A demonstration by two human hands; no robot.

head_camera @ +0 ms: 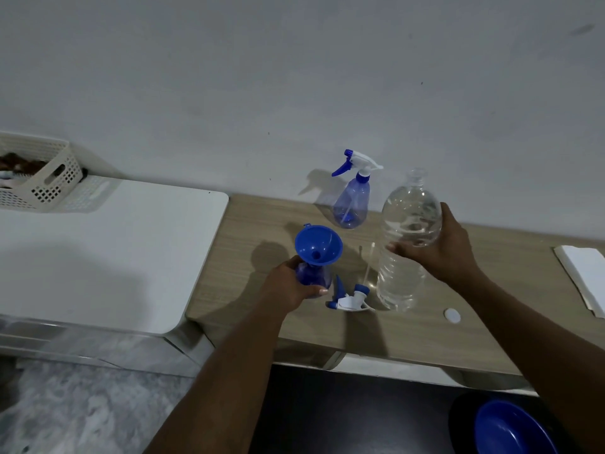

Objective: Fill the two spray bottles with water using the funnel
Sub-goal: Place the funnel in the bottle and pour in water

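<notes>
While my left hand (289,285) curls round the open spray bottle (312,276) near the front of the tabletop (262,221), the blue funnel (318,244) sits in its neck. My right hand (438,249) grips the upper half of the uncapped water bottle (404,257), just right of the loose trigger head (349,299). The second spray bottle (352,204), head still on, stands behind by the wall. A white cap (452,315) lies near the water bottle's base.

left hand (288,285) grips the spray bottle (313,276), right hand (438,253) clasps the water bottle (401,273), both arms outstretched
</notes>
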